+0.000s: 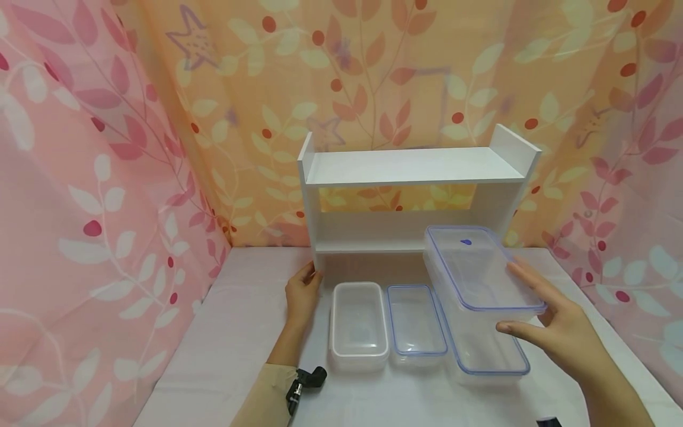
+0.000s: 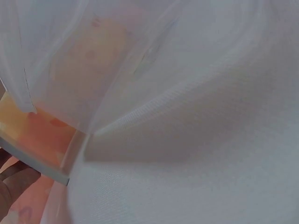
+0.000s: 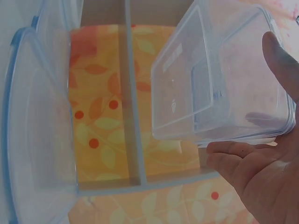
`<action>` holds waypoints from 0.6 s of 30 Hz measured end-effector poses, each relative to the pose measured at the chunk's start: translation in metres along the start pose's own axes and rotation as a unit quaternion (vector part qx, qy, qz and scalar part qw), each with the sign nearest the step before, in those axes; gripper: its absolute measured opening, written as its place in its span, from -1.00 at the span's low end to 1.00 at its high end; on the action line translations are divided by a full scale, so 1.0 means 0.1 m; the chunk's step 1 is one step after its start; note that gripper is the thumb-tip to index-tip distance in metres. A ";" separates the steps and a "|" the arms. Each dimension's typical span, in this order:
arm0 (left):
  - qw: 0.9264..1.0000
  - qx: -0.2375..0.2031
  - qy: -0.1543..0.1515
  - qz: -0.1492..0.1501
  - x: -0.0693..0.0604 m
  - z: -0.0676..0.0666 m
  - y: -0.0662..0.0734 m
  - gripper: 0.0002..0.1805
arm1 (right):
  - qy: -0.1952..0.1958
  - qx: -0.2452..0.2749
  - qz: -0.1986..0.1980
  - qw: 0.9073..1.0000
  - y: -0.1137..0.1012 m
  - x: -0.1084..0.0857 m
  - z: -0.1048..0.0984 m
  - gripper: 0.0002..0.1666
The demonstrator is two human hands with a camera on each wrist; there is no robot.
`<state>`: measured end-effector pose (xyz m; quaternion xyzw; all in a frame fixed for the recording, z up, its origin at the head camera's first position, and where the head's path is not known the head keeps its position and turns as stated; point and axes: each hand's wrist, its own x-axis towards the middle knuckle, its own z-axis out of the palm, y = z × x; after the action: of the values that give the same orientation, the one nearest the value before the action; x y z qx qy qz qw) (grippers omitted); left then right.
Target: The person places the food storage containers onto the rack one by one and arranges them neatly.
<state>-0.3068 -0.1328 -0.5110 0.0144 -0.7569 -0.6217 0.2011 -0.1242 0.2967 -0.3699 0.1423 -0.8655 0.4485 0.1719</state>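
Note:
My right hand (image 1: pixel 565 326) (image 3: pixel 266 172) holds a large clear container with a blue-rimmed lid (image 1: pixel 475 267) (image 3: pixel 187 88) by its right side, thumb at the near end and fingers along the far side. The container is tilted and overlaps a blue-rimmed container (image 1: pixel 488 350) below it in the head view. My left hand (image 1: pixel 302 296) (image 2: pixel 16 184) grips the lower left side of the white shelf (image 1: pixel 416 166) (image 2: pixel 37 163), its fingers partly hidden behind the panel.
A white-lidded container (image 1: pixel 359 320) and a smaller blue-rimmed one (image 1: pixel 417 320) stand side by side before the shelf on the pale tabletop (image 1: pixel 213 356). Patterned curtains (image 1: pixel 240 118) hang behind and at both sides.

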 end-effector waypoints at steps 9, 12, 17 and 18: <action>1.000 0.001 0.004 0.000 0.00 0.00 0.01 -0.61 | -0.015 -0.001 0.009 1.000 -0.16 0.13 0.14 0.16; 1.000 0.000 0.005 0.003 -0.01 0.01 0.02 -0.62 | -0.021 -0.001 0.011 1.000 -0.19 0.16 0.18 0.16; 1.000 -0.009 0.004 0.005 -0.01 0.01 0.03 -0.60 | -0.022 -0.001 0.008 1.000 -0.26 0.19 0.24 0.15; 1.000 -0.009 0.003 0.006 -0.01 0.01 0.03 -0.60 | -0.021 0.001 0.004 1.000 -0.28 0.20 0.25 0.15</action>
<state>-0.3051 -0.1310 -0.5086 0.0105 -0.7508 -0.6271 0.2073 -0.1352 0.2585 -0.3545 0.1482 -0.8692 0.4467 0.1518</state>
